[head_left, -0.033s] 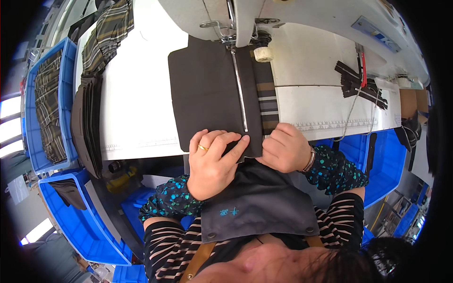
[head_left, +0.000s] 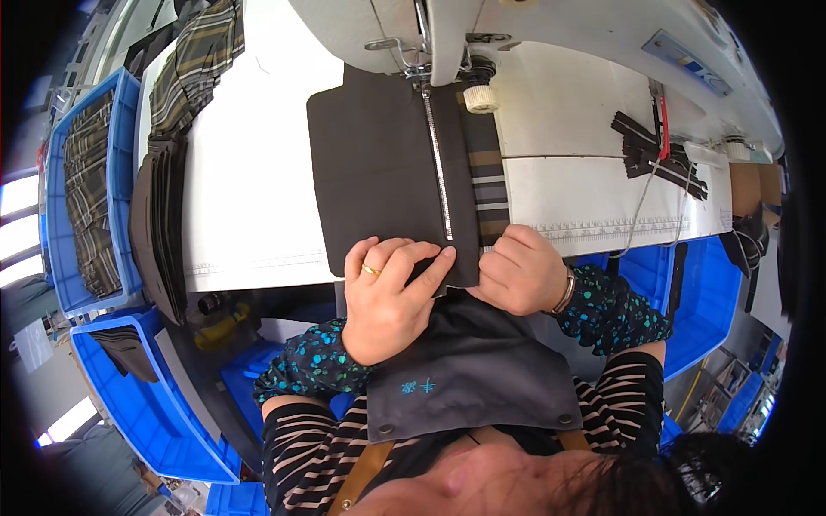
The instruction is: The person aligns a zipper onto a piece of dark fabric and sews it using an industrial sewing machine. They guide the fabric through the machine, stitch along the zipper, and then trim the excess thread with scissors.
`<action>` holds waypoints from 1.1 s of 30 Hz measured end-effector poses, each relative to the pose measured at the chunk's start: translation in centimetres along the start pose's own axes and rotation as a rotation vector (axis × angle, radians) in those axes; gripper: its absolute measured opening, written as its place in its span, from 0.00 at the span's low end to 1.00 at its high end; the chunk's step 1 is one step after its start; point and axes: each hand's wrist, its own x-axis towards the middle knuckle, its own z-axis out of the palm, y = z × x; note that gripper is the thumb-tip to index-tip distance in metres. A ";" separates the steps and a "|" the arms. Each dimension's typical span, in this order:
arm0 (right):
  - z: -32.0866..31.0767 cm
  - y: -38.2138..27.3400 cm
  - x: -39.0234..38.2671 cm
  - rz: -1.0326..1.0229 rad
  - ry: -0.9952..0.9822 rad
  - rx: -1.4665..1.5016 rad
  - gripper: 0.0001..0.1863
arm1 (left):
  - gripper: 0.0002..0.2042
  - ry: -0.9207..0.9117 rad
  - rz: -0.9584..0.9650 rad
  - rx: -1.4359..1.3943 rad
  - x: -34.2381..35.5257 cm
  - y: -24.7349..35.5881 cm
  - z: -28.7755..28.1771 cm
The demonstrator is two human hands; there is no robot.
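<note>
1. Dark brown panel (head_left: pixel 370 172): flat on the bench (head_left: pixel 249 206), extending beyond both hands, far end reaching the sewing machine (head_left: pixel 559 30).
2. Zipper (head_left: pixel 438 163): runs away from the left hand's fingertips.
3. Left hand (head_left: pixel 387 292): laid on the panel's near edge, fingers apart.
4. Right hand (head_left: pixel 520 271): fingers curled, clamped on the panel's near right corner.
5. Striped fabric (head_left: pixel 490 189): directly beyond right hand.
6. Dark strips (head_left: pixel 639 148): farther right of right hand.
</note>
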 end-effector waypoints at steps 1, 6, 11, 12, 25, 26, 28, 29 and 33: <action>0.1 0.0 -0.1 -0.004 0.001 -0.003 0.08 | 0.25 0.003 -0.006 0.013 -0.1 0.0 0.1; 0.1 0.1 0.0 -0.023 0.010 -0.007 0.07 | 0.26 0.012 -0.019 0.092 -0.4 0.2 0.3; 0.4 0.1 -0.1 -0.040 0.042 -0.015 0.07 | 0.27 0.015 -0.009 0.121 -0.4 0.1 0.3; 0.4 0.1 -0.1 -0.040 0.041 -0.010 0.08 | 0.27 0.016 -0.004 0.129 -0.4 0.2 0.4; 0.4 0.1 0.0 -0.036 0.040 0.016 0.11 | 0.26 0.099 0.079 0.196 -0.4 -0.6 0.9; 0.4 0.1 0.0 -0.036 0.040 0.016 0.10 | 0.25 0.100 0.086 0.197 -0.4 -0.7 1.0; 0.3 0.2 0.0 -0.040 0.031 0.013 0.10 | 0.25 0.107 0.096 0.203 -0.3 -0.7 1.0; 0.3 0.2 0.0 -0.042 0.027 0.011 0.10 | 0.25 0.114 0.101 0.208 -0.2 -0.7 1.1; 0.1 0.2 0.0 -0.044 0.003 0.009 0.10 | 0.23 0.134 0.110 0.220 0.0 -0.7 1.0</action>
